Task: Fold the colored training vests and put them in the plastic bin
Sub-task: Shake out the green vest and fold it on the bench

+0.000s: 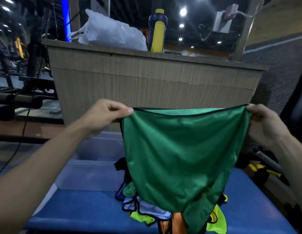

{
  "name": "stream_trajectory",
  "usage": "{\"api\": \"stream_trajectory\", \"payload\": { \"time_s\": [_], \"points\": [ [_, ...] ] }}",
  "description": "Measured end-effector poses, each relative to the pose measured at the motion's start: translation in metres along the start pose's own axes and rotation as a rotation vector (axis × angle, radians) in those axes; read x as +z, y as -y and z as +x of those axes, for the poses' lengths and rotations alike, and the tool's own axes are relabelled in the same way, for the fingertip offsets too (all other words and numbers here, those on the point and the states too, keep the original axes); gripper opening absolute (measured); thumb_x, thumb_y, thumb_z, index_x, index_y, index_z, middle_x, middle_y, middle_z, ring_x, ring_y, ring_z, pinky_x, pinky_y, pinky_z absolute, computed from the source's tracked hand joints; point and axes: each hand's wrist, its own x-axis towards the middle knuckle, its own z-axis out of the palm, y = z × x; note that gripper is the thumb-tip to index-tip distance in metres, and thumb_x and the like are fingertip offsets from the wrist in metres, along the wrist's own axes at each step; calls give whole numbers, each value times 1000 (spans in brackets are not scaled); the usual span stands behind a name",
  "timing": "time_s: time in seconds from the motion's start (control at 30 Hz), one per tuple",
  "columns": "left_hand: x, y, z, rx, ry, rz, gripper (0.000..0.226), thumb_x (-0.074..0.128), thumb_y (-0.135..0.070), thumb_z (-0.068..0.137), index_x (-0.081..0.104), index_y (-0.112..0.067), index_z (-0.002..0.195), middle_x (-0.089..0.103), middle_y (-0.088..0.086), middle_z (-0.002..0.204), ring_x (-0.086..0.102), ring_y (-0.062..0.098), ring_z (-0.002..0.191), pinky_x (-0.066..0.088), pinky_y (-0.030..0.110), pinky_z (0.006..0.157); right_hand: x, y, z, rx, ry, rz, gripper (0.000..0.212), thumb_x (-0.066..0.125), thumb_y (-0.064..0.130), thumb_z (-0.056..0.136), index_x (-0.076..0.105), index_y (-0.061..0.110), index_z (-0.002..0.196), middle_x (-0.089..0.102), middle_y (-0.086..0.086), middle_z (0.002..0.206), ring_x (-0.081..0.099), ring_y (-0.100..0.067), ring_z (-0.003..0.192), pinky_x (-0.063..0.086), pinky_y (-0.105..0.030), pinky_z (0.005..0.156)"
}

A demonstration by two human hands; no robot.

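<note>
Head view, held garment: a shiny green mesh training vest with black edging [180, 149] hangs in the air, stretched flat between both hands, likely so its width can be squared up before a fold.
Left hand [106, 114]: fingers curled, pinching the vest's top left corner.
Right hand [263, 122]: pinches the top right corner, well apart from the left, which keeps the top edge taut.
Waiting pile: crumpled blue, white, neon yellow and orange vests [147, 210] lie on the blue padded bench [76, 210] right under the green one, within easy reach.
Destination: the clear plastic bin [96, 168] sits just behind the pile, open-topped; no folded vest can be made out inside it.
</note>
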Motion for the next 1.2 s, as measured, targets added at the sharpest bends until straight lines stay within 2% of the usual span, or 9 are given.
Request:
{"api": "stream_trajectory", "payload": {
  "time_s": [0.1, 0.23, 0.37, 0.43, 0.57, 0.7, 0.83, 1.0, 1.2],
  "points": [
    [-7, -57, -6, 16, 85, -136, 26, 85, -37, 65, 80, -13, 76, 76, 2, 77, 71, 9, 69, 58, 20, 68, -6, 22, -8, -57, 68, 6, 19, 71, 27, 82, 59, 21, 68, 58, 4, 66, 54, -8, 62, 52, -21, 69],
    [-4, -146, -24, 248, 239, -340, 46, 84, -46, 67, 79, -14, 99, 75, 8, 109, 72, 26, 100, 58, 44, 93, -6, 68, -15, -186, 169, 156, 12, 75, 38, 70, 73, 26, 67, 73, 12, 74, 69, -7, 82, 52, -26, 95],
    [-9, -182, 11, 253, 7, 85, 18, 69, -27, 84, 76, -11, 81, 77, -4, 78, 71, 5, 70, 58, 21, 66, 4, 86, 3, -175, 82, 135, 21, 75, 38, 67, 59, 26, 64, 60, 6, 74, 57, -14, 80, 48, -26, 94],
    [-18, -178, 31, 290, -129, 459, 9, 73, -20, 90, 75, -12, 86, 74, -17, 72, 65, -7, 67, 50, 9, 64, 4, 84, 15, -161, 62, 108, 35, 85, 38, 62, 58, 27, 81, 46, 1, 85, 44, -18, 75, 38, -30, 86],
    [-31, -156, 43, 388, -194, 795, 18, 70, -23, 95, 77, -6, 95, 74, 2, 89, 60, -5, 72, 46, 9, 71, 3, 81, 15, -164, 48, 149, 36, 86, 39, 67, 64, 23, 92, 45, 1, 91, 43, -16, 79, 31, -34, 102],
    [-36, -125, 46, 364, -245, 901, 11, 74, -24, 92, 80, -16, 96, 75, -3, 91, 61, -10, 77, 41, 2, 71, 8, 75, 5, -132, 83, -51, 31, 77, 40, 82, 74, 17, 103, 70, -6, 101, 69, -20, 91, 55, -35, 97],
    [-31, -91, 38, 368, -315, 931, 10, 82, -24, 84, 82, -16, 90, 73, -6, 79, 60, -13, 68, 40, 1, 64, 11, 60, -8, -209, 68, -330, 30, 90, 39, 49, 78, 19, 67, 74, 3, 71, 69, -6, 65, 57, -18, 62],
    [-25, -56, 34, 237, -373, 755, 7, 86, -23, 80, 79, -22, 79, 69, -18, 64, 61, -5, 62, 41, 4, 57, 2, 28, -16, -225, 71, -382, 62, 100, 59, 29, 81, 18, 71, 78, 0, 81, 71, -7, 72, 57, -16, 68],
    [-26, -29, 34, 118, -311, 534, 8, 86, -27, 80, 78, -29, 77, 74, -21, 73, 65, -7, 68, 47, 7, 66, 1, -7, -30, -186, 30, -193, 61, 101, 57, 31, 82, 19, 75, 77, 2, 79, 71, -6, 73, 57, -17, 70]
  ]
}}
